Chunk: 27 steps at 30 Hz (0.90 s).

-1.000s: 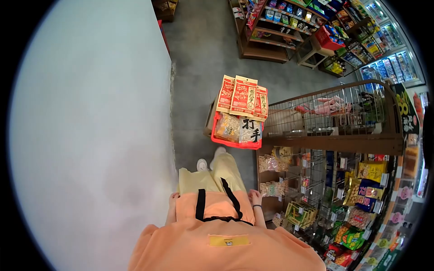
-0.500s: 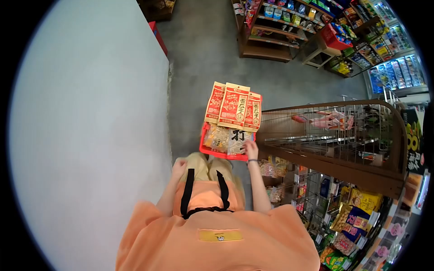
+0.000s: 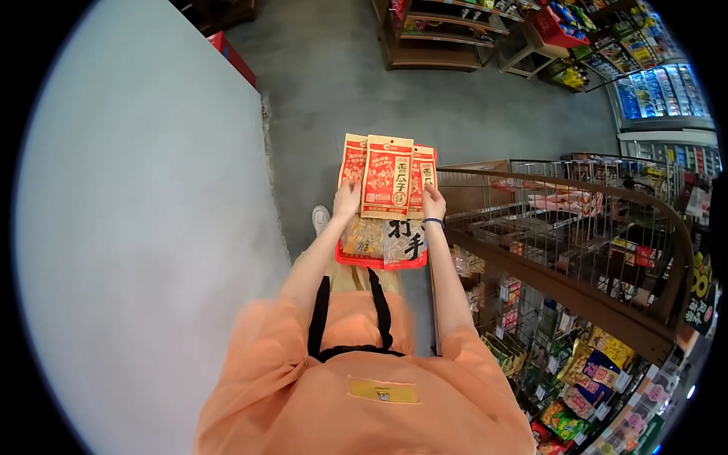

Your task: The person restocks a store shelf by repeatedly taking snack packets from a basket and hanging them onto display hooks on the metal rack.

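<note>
A red plastic basket [image 3: 350, 260] is in front of my body at the middle of the view. Several tan and red packets of seeds [image 3: 387, 176] lie overlapping across its far part. Clear bags of snacks [image 3: 405, 240], one with large black characters, fill the near part. My left hand [image 3: 348, 198] is closed at the basket's left side, beside the packets. At the right side my right hand [image 3: 434, 204] is closed too, its fingers against the edge of the right packet. The undersides of both grips are hidden.
A white wall [image 3: 152, 227] runs along my left. To the right stands a brown-framed wire rack [image 3: 561, 265] with bagged snacks. Farther off are a brown shelf [image 3: 432, 57], a red crate [image 3: 557, 30] on a stand and lit coolers [image 3: 660, 95].
My left hand has moved from beside my leg up to the basket's left side. The right hand has shifted from the near bags to the right side. A shoe now shows; the surroundings have shifted.
</note>
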Available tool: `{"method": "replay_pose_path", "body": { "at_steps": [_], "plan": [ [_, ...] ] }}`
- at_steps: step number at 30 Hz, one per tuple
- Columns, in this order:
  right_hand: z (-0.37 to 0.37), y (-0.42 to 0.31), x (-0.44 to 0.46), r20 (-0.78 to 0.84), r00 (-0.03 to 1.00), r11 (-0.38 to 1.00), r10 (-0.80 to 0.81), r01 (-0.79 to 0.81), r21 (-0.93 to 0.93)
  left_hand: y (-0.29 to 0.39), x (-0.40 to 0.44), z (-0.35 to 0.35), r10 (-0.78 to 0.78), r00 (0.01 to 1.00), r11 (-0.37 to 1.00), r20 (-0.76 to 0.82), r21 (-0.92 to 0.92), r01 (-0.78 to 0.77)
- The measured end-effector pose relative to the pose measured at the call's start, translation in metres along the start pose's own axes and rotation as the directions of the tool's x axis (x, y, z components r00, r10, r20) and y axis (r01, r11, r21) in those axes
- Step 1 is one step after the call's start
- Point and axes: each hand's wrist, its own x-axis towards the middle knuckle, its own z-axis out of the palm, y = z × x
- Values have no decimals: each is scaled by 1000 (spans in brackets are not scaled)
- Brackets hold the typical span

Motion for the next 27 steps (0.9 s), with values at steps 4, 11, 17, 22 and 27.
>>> {"method": "replay_pose_path", "body": {
  "at_steps": [4,11,17,22,27],
  "plan": [
    [21,-2,17,78,989,980,129,-115,-164,-11,41,20,-16,998,992,53,-121,22],
    [48,10,26,187,973,989,135,-144,35,-29,61,55,-131,986,934,100,-322,157],
    [48,10,27,250,938,969,238,-248,10,-8,47,46,-244,944,883,224,-352,311],
    [43,10,6,234,965,974,117,-158,165,6,23,39,-295,945,854,143,-405,327],
    [30,11,-31,112,987,967,116,-138,215,7,-8,30,-274,942,848,192,-414,331]
  ]
}}
